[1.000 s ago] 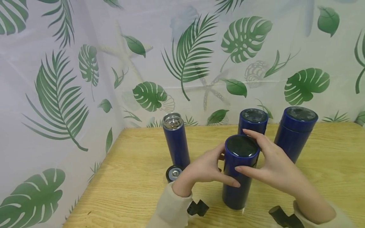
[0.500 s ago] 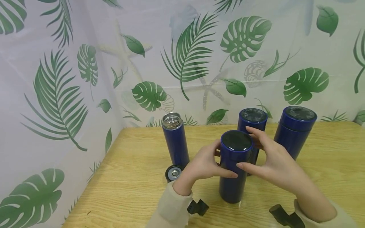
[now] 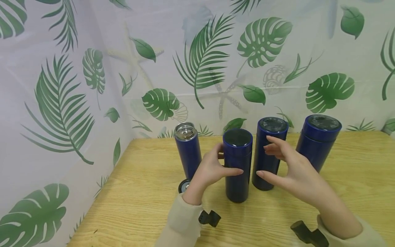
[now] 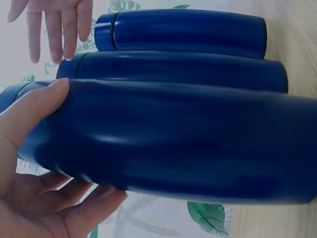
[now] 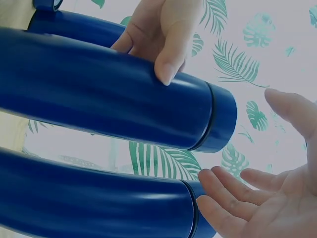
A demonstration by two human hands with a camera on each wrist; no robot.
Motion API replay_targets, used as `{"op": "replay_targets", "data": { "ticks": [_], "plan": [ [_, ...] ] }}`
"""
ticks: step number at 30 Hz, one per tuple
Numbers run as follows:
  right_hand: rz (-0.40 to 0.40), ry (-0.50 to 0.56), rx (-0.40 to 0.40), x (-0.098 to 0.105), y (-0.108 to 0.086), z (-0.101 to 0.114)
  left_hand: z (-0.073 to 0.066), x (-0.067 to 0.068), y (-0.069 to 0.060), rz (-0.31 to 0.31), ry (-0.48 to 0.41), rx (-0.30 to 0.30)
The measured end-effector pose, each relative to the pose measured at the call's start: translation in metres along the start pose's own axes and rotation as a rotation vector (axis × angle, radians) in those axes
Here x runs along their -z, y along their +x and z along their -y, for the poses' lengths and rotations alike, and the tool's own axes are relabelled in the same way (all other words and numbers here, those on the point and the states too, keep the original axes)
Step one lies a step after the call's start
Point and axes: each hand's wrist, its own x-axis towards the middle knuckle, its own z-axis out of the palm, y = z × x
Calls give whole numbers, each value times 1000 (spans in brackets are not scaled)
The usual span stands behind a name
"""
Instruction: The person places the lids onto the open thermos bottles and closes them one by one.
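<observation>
My left hand (image 3: 210, 171) grips a dark blue thermos (image 3: 237, 183) around its upper body, thumb across the front and fingers behind. This capped thermos (image 4: 173, 144) stands upright; whether its base touches the table I cannot tell. To the right, my right hand (image 3: 293, 175) holds nothing, its fingers spread and loosely bent. It is in front of and beside a second capped thermos (image 3: 262, 164), and in the right wrist view my right hand (image 5: 262, 198) hovers near that thermos's lid end.
An uncapped thermos (image 3: 187, 152) with a steel mouth stands at the left. Its lid (image 3: 183, 185) lies upside down by it, partly behind my left wrist. A third capped thermos (image 3: 316, 147) stands far right on the wooden table (image 3: 129, 206), before a leaf-print curtain (image 3: 123, 68).
The gripped thermos has moved left and back, away from the right hand, with my left hand going along. The right hand, earlier around its top, is now apart from it.
</observation>
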Motion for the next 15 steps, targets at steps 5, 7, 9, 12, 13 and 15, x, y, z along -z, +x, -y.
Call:
{"op": "replay_targets", "data": {
  "ticks": [5,7,9,12,13,15],
  "plan": [
    [15,-3,-8,-1,0,0,4,1,3,-54,-39,35],
    [16,-11,-7,-2,0,-1,5,1,4,-64,-53,36],
    [13,-11,-4,-3,0,-2,6,2,5,-75,-72,25],
    [13,-7,1,-3,1,-2,8,2,7,-88,-103,-2],
    [12,-9,2,-4,1,-2,9,1,7,-92,-114,-12],
    [12,-7,4,-4,1,-3,10,0,9,-101,-134,-31]
  ]
}}
